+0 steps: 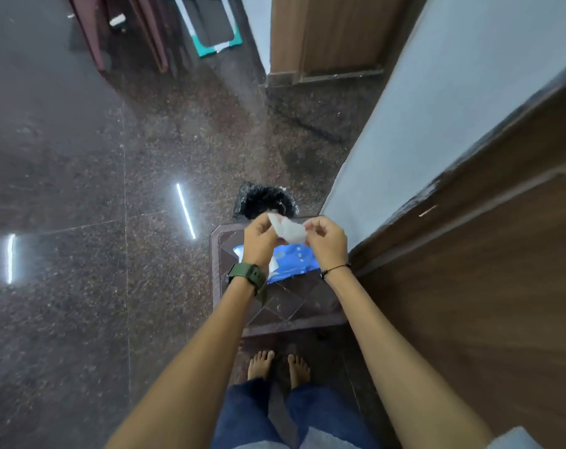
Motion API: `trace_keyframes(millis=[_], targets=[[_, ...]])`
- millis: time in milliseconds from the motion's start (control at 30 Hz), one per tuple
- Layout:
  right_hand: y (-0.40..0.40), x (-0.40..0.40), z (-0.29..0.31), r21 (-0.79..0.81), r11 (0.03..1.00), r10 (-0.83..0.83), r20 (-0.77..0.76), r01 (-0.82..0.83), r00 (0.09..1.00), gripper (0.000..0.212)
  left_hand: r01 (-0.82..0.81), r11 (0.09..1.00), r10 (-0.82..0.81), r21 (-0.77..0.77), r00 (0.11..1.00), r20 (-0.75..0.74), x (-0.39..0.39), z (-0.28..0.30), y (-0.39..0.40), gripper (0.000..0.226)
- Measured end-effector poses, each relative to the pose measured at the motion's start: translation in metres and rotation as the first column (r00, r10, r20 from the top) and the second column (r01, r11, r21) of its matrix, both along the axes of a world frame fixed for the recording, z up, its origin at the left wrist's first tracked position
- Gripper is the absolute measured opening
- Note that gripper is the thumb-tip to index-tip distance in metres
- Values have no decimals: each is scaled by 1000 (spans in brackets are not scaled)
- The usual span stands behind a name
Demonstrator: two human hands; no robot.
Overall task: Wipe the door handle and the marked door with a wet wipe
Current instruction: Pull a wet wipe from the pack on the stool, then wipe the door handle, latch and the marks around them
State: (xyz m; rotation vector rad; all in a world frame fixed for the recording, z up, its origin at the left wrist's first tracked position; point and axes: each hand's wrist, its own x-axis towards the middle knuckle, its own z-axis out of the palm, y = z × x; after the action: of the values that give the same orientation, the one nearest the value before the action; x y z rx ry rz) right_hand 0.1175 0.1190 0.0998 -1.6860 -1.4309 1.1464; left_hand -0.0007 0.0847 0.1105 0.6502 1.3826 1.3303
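Head view looks down at a shiny dark floor (81, 157), and the left hand (259, 241), with a green watch (246, 275) on its wrist, pinches one end of a white wet wipe (288, 230). The right hand (327, 243) pinches the other end, so the wipe hangs between both hands, above a blue wipes pack (294, 262) on a brown stool (285, 306) and near a black-lined bin (265, 200). The brown door (485, 286) stands at the right, just beside the right arm.
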Motion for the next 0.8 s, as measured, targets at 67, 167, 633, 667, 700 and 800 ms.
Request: trace_keyframes(millis=[67,167,633,667,700,800], targets=[[-11,14,17,35,997,-67,-90,71,994,24,75,996,-75,39,997,3,12,9,0,27],[-32,40,41,126,983,-108,-181,132,978,21,205,975,-204,86,979,-13,42,24,0,24],[-182,254,115,341,524,-710,-332,781,621,26,693,668,-652,273,721,-234,290,111,-80,36],[-199,273,120,345,470,-736,-356,813,577,25,726,627,-671,282,687,-279,310,117,-92,35],[-218,291,125,342,413,-759,-383,844,527,24,762,582,-694,283,647,-314,330,123,-105,32],[-278,340,139,386,230,-826,-407,893,389,18,852,437,-749,288,522,-407,389,134,-152,26]])
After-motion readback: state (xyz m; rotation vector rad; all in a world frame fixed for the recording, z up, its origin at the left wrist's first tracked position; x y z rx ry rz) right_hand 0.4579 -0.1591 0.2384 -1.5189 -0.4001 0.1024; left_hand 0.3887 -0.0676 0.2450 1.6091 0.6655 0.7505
